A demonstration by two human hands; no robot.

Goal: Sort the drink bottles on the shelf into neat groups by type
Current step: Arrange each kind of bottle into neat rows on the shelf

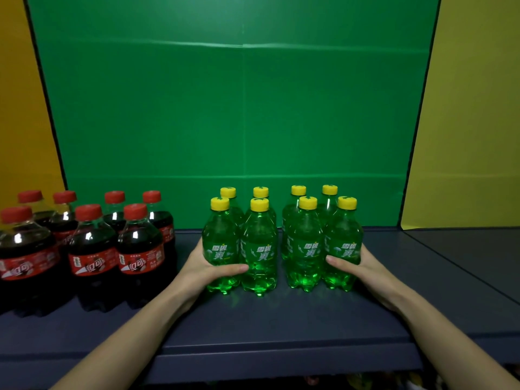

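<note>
A mock shop shelf, staged in front of coloured backing sheets.

A dark blue-grey shelf (281, 319) carries small soft-drink bottles standing upright in tidy rows, as stock does in a shop. Red-capped cola bottles (92, 249) stand at its left end, and yellow-capped green soda bottles (259, 249) stand at the middle, towards the front edge. Along the back edge hangs a green sheet (239, 108) marked with fold creases. A yellow sheet on the left (19, 108) and another on the right (472, 108) close in the sides. These plain paper walls make it look like a built display bay, not a working store.
</note>
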